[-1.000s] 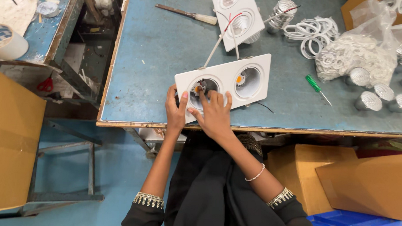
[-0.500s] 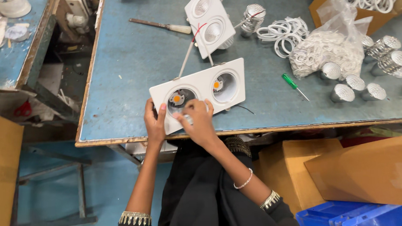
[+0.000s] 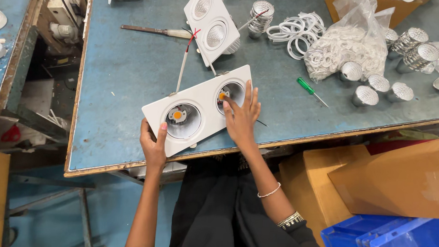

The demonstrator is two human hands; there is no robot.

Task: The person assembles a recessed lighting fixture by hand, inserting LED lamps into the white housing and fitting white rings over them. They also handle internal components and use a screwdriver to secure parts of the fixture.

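A white rectangular twin downlight frame (image 3: 203, 101) lies tilted near the front edge of the blue-grey worktable (image 3: 129, 71). Each of its two round openings shows a small orange LED chip. My left hand (image 3: 153, 144) grips the frame's lower left corner, thumb on its face. My right hand (image 3: 241, 117) rests flat on the frame's right end, fingers spread, one fingertip at the right opening. A second, similar twin frame (image 3: 211, 23) lies farther back with red and white wires trailing from it.
A green-handled screwdriver (image 3: 309, 89) lies right of my hand. Beyond it sit several silver reflector cups (image 3: 371, 92), loose white rings (image 3: 296, 29) and a clear bag of white rings (image 3: 351, 50). Cardboard boxes (image 3: 397, 178) and blue bins (image 3: 390, 239) stand below right.
My right hand has shifted from the left opening to the right opening of the frame. My left hand keeps its hold on the lower left corner. The view has moved closer.
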